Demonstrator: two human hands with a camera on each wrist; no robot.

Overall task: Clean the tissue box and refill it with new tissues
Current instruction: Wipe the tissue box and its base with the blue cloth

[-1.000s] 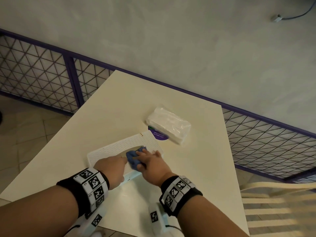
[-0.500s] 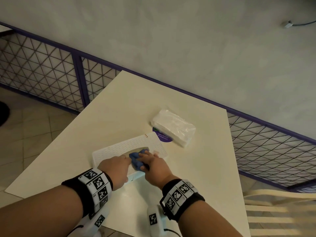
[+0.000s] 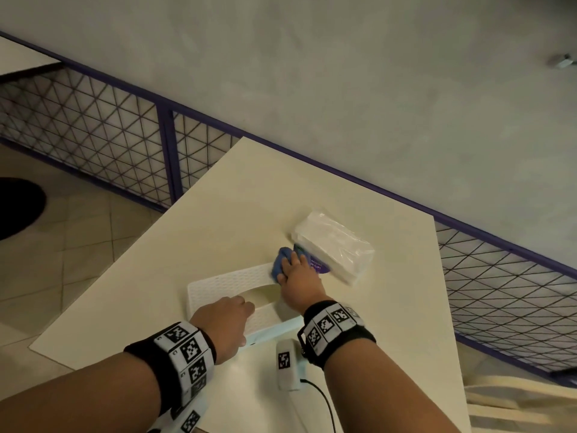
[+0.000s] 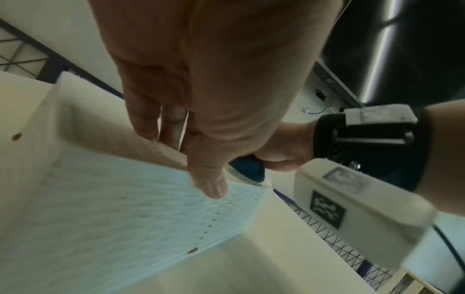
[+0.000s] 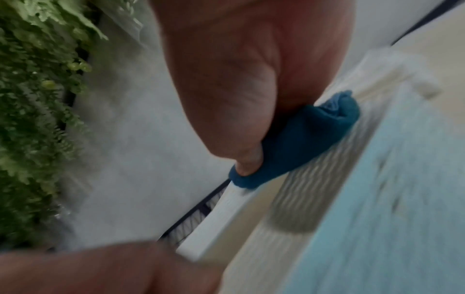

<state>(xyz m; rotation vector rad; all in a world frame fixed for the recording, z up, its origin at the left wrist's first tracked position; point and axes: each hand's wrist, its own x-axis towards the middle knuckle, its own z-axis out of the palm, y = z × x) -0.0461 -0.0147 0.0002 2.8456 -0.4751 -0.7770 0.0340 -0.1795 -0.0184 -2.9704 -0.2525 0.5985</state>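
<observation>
Pressing a blue cloth onto the tissue box at its 2 o'clock corner, my right hand has its fingers curled round the cloth. My left hand grips the box's near edge, thumb on its side. The box lies on the table, new tissue pack just beyond at 2 o'clock.

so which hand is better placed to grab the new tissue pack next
Right, probably. The right hand is already beside the tissue pack, though it holds the blue cloth. The left hand grips the tissue box.
</observation>
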